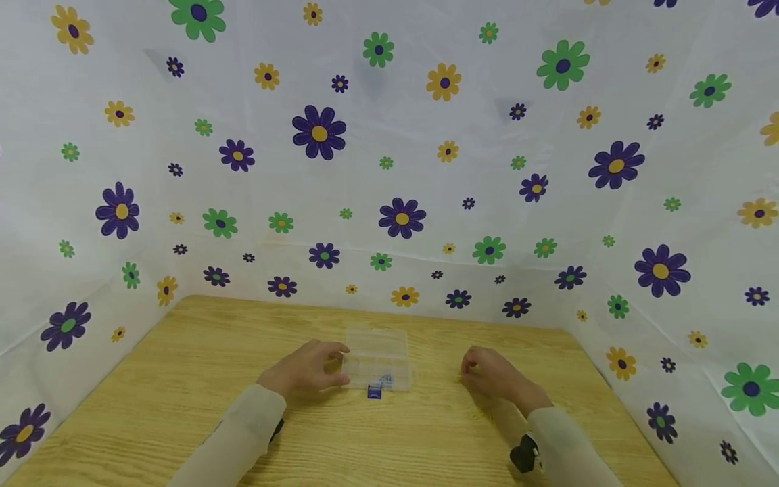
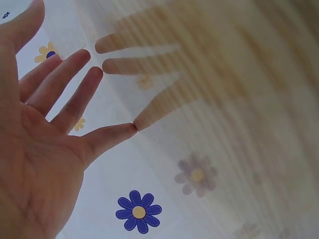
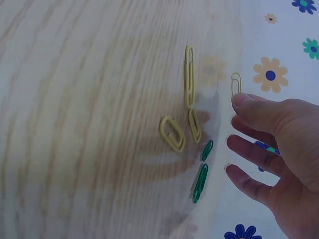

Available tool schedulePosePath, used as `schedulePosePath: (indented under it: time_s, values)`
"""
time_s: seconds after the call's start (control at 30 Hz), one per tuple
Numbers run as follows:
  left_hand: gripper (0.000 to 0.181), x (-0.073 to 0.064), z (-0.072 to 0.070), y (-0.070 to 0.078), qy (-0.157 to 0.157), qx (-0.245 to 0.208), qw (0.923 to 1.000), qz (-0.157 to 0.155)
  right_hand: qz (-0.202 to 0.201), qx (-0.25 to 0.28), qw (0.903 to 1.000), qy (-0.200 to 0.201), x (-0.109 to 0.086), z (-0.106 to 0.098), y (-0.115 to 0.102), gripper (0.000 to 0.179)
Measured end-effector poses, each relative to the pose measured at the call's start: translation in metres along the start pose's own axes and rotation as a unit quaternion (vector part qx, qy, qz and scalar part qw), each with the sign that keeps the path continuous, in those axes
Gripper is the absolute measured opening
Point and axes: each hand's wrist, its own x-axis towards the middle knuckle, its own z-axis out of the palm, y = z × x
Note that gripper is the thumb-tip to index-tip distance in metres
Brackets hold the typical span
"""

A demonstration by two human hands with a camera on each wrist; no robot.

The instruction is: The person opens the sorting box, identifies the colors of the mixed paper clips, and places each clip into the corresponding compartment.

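Observation:
A clear plastic compartment box (image 1: 365, 370) lies on the table with its transparent lid (image 1: 377, 341) folded back. Small blue items (image 1: 386, 380) show in its front right part. My left hand (image 1: 313, 365) is beside the box's left edge, thumb and fingers spread apart, fingertips right at that side. In the left wrist view, the same hand (image 2: 60, 114) has loosely extended fingers and nothing in them. To the right of the box, my right hand (image 1: 493, 373) pinches a yellow paper clip (image 3: 236, 83) between thumb and index finger, the clip's loop sticking out past the tips.
Yellow paper clips (image 3: 172, 133) and green paper clips (image 3: 200, 183) lie on the wooden table (image 1: 377, 446) near my right hand. A small dark blue piece (image 1: 374, 391) sits at the box's front edge. Flower-patterned white sheeting (image 1: 359, 182) surrounds the table's back and sides.

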Motion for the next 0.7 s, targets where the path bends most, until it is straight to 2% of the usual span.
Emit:
schedulePosePath:
  time_s: [0.13, 0.27, 0.7]
  values:
    - [0.062, 0.000, -0.001, 0.000, -0.002, -0.002, 1.0000, 0.002, -0.019, 0.002, 0.9998, -0.002, 0.006, 0.000, -0.005, 0.008]
    - [0.061, -0.001, -0.001, 0.000, -0.004, -0.011, 0.9998, 0.017, -0.040, 0.003, 0.9992, -0.007, 0.011, 0.001, -0.011, 0.008]
    - [0.060, 0.000, 0.000, -0.003, 0.000, -0.008, 0.9997, 0.024, -0.054, -0.015, 0.9983, -0.016, 0.027, 0.000, -0.027, 0.007]
